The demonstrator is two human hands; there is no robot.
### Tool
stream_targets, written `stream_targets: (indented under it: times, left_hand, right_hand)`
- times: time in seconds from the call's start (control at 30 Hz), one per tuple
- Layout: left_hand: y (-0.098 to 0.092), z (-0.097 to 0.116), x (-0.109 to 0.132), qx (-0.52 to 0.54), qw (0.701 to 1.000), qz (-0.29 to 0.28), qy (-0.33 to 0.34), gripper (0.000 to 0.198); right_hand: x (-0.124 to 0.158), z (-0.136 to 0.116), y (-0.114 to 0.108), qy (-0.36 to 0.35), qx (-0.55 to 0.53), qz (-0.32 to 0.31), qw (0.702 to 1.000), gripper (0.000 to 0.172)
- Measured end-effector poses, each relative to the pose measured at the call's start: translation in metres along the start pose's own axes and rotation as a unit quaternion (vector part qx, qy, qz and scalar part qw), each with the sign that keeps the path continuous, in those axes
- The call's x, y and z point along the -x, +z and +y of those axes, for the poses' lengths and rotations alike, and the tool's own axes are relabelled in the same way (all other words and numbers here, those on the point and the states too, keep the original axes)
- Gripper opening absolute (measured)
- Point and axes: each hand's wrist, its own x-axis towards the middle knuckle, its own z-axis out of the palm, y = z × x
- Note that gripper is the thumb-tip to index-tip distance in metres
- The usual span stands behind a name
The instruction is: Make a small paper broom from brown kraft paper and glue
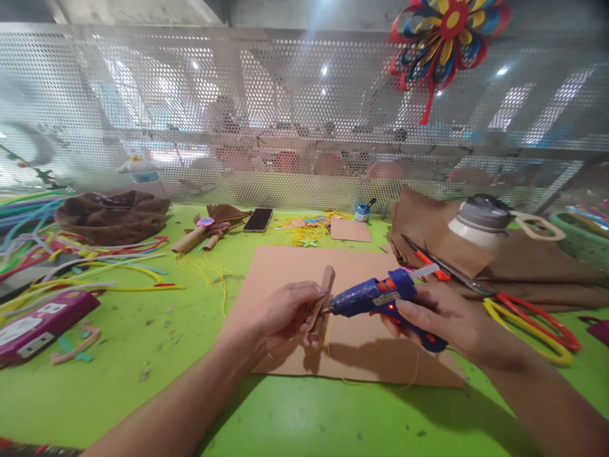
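The green bench carries a tan sheet at its middle, close to the near edge. Toward the right edge, brown paper bears scissors and a bottle. Above the sheet, the right hand has its grip closed round a blue glue gun. The gun's nozzle touches a small cardboard strip, which the left hand pinches in a closed grip, tilted on end.
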Motion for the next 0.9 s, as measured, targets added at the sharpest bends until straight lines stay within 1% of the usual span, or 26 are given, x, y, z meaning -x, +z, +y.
stream_targets:
  times: [0.13, 0.27, 0.4, 0.47, 0.6, 0.77, 0.9]
  left_hand:
    - [-0.001, -0.001, -0.002, -0.003, 1.000, 0.016, -0.009, 0.013]
    - [-0.004, -0.002, -0.004, -0.002, 1.000, 0.017, -0.010, 0.014]
    - [-0.003, 0.000, -0.003, -0.006, 1.000, 0.025, -0.009, 0.016]
    - [-0.001, 0.001, -0.002, -0.010, 0.999, 0.032, -0.005, 0.017]
    - [0.001, 0.001, -0.001, -0.018, 0.999, 0.043, 0.004, 0.016]
    - [0.001, 0.000, -0.001, -0.019, 0.999, 0.041, -0.001, 0.017]
    - [0.003, 0.001, -0.001, -0.018, 0.999, 0.036, -0.007, 0.016]
  right_hand:
    - [0.003, -0.002, 0.002, -0.009, -0.005, -0.015, 1.000, 0.044]
    - [0.004, -0.003, 0.003, -0.015, 0.000, -0.025, 1.000, 0.043]
    - [0.004, -0.001, 0.003, -0.026, -0.005, -0.032, 0.999, 0.042]
    - [0.004, 0.003, 0.002, -0.023, -0.023, -0.024, 0.999, 0.042]
    - [0.005, 0.011, -0.003, -0.034, -0.069, 0.010, 0.997, 0.042]
    - [0.001, 0.004, -0.002, -0.008, -0.006, 0.017, 1.000, 0.042]
    - [0.000, -0.002, 0.002, -0.005, 0.003, 0.007, 1.000, 0.042]
